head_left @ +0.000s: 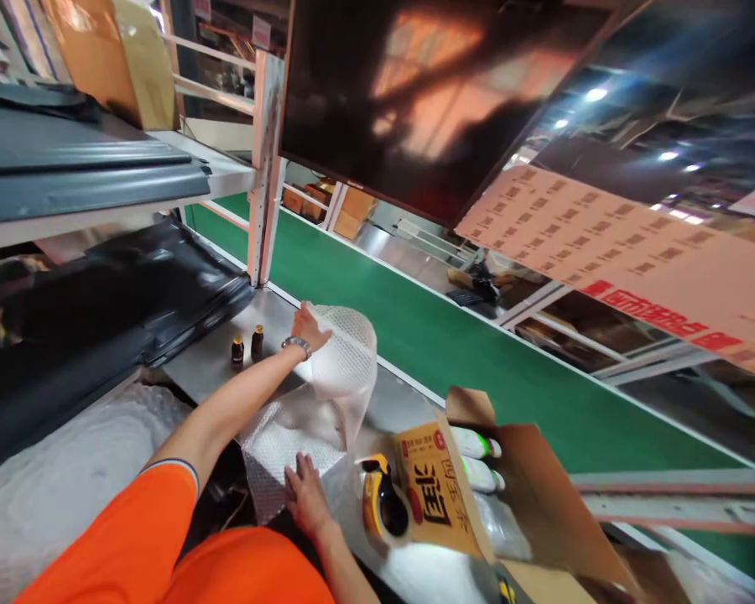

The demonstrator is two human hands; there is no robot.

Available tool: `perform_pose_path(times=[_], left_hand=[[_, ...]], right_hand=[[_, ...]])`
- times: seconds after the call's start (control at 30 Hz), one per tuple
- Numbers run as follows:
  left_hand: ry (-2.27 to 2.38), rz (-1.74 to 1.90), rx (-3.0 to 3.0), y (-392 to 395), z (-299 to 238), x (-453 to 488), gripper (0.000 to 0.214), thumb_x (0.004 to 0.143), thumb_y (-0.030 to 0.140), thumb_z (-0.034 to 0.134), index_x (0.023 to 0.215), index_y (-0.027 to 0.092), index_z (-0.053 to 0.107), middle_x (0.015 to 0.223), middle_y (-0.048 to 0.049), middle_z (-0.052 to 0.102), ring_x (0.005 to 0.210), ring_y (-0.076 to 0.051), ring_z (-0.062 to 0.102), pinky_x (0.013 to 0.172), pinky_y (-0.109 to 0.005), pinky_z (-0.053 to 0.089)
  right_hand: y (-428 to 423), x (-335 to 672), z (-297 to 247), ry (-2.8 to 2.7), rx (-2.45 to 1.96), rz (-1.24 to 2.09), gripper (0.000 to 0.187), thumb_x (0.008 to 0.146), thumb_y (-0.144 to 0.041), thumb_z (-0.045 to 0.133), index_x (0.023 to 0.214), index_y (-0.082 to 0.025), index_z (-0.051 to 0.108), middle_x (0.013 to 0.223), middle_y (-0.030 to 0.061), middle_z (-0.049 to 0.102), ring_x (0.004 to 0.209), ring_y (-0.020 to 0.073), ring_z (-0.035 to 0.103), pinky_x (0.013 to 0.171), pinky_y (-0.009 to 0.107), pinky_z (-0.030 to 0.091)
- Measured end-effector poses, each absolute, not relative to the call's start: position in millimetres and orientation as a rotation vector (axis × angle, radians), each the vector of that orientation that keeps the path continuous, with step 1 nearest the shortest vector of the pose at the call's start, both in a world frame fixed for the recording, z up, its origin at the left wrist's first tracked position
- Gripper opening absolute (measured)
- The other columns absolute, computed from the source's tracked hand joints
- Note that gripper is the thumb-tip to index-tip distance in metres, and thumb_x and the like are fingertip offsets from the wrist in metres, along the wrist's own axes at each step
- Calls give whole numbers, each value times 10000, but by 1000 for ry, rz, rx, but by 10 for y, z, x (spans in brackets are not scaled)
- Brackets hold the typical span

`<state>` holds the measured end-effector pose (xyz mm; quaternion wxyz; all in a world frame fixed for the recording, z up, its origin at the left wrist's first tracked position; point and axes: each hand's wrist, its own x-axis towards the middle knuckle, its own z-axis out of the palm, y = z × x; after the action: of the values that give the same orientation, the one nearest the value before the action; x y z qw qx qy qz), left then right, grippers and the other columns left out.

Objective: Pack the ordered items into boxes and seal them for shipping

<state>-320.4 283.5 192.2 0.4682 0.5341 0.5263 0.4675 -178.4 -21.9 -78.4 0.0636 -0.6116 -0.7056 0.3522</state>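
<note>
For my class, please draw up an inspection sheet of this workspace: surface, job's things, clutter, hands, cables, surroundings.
Surface: grey metal bench, partly covered.
Job's things: bubble wrap; two small dark bottles; open carton containing white bottles.
Clutter: tape dispenser beside the carton.
Hands: left hand at the wrap's far part, grip unclear; right hand spread at its near part.
Cables: nothing seen on the bench.
Surroundings: green strip beyond the bench; large dark screen above; black sheeting at the picture's left.
</note>
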Motion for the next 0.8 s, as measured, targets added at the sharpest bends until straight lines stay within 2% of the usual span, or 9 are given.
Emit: perform_pose_path(times=[0.07, 0.13, 0.23, 0.33, 0.4, 0.47, 0.57, 0.73, 0.8], left_hand=[[1502, 1189, 1608, 2830, 1705, -3241, 1110, 799, 188, 949, 1717, 48, 340, 1859, -347, 258, 1784, -486, 139, 1441, -624, 223], [1575, 1144, 1971, 2701, 1413, -3301, 1078, 858, 199, 902, 1752, 62, 316, 1885, -328, 223, 1792, -484, 137, 1442, -669, 223], [1363, 960, 2372, 2259, 856, -3424, 759, 1005, 195, 726, 1714, 136, 462, 1890, -252, 298, 1791, -435, 206, 1433, -691, 260], [1044, 598, 2588, 1640, 228, -3557, 556, 1074, 229, 634, 1630, 210, 631, 1867, -176, 407, 1776, -389, 285, 1445, -655, 258], [869, 334, 2585, 1242, -180, -3632, 538, 1075, 369, 691, 1594, 228, 684, 1848, -165, 448, 1752, -396, 342, 1434, -650, 282], [873, 145, 2518, 929, -525, -3685, 558, 1058, 470, 732, 1575, 265, 706, 1831, -162, 474, 1737, -406, 375, 1410, -666, 313], [919, 49, 2456, 743, -791, -3752, 606, 1011, 468, 794, 1576, 273, 699, 1855, -169, 426, 1741, -439, 354, 1398, -702, 301], [1512, 592, 2085, 1435, -426, -4218, 700, 904, 249, 824, 1574, 186, 632, 1747, -215, 568, 1674, -428, 469, 1384, -649, 367], [1905, 838, 1777, 1917, -174, -4587, 650, 958, 241, 761, 1561, 86, 575, 1665, -289, 601, 1673, -447, 450, 1369, -635, 384]], right_hand=[[-246, -1636, -776, -2216, -1914, 1044, 744, 771, -66, 704, 1492, -235, 761, 1887, 158, 375, 1786, 433, 230, 1425, 663, 233], [-256, -1428, -703, -2235, -1924, 1008, 521, 841, -97, 652, 1303, -230, 851, 1823, 141, 484, 1732, 384, 369, 1413, 604, 296], [-216, -1141, -540, -2212, -1970, 874, 277, 950, -185, 602, 995, -217, 873, 1507, 147, 734, 1465, 328, 638, 1297, 485, 458], [-161, -1006, -453, -2181, -2115, 728, 284, 1004, -252, 578, 1036, -179, 851, 1231, 178, 792, 1257, 338, 711, 1175, 461, 528], [-162, -1001, -486, -2190, -2173, 669, 358, 977, -300, 635, 1248, -162, 825, 1307, 202, 778, 1316, 383, 692, 1233, 531, 487], [-199, -1026, -586, -2236, -2206, 619, 598, 915, -331, 717, 1497, -191, 724, 1546, 222, 695, 1508, 438, 596, 1331, 619, 386], [-281, -1043, -789, -2302, -2243, 573, 776, 899, -307, 721, 1664, -270, 597, 1779, 196, 527, 1711, 468, 388, 1378, 705, 304], [-356, -974, -1075, -2326, -2253, 561, 703, 974, -183, 580, 1671, -263, 627, 1858, 151, 432, 1764, 460, 286, 1420, 743, 228], [-368, -953, -1166, -2329, -2288, 515, 722, 972, -108, 521, 1666, -268, 640, 1860, 141, 420, 1758, 449, 301, 1423, 742, 224]])
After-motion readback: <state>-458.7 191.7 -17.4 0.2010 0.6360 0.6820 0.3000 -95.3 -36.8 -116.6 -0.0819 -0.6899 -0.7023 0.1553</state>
